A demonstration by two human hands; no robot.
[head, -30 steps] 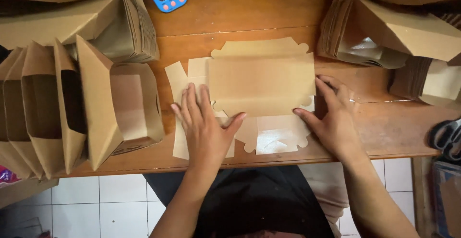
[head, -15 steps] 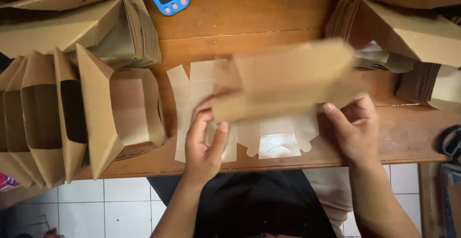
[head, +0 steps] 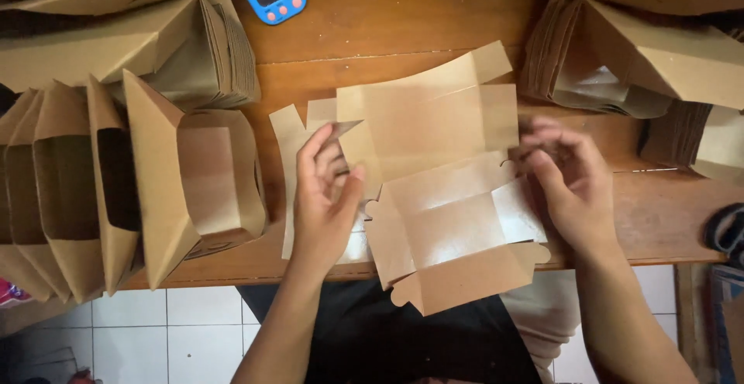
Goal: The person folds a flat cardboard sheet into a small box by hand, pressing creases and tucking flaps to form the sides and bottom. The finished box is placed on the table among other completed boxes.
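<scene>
Both forearms rise from the bottom edge over the wooden table (head: 403,20). The left hand (head: 325,198) has its fingers curled, pinching the left flap of a flat brown cardboard box blank (head: 442,198), which is lifted and tilted above a stack of flat blanks (head: 288,144). The right hand (head: 566,179) is blurred; its bent fingers seem to grip the blank's right edge. Folded boxes (head: 194,182) stand just left.
</scene>
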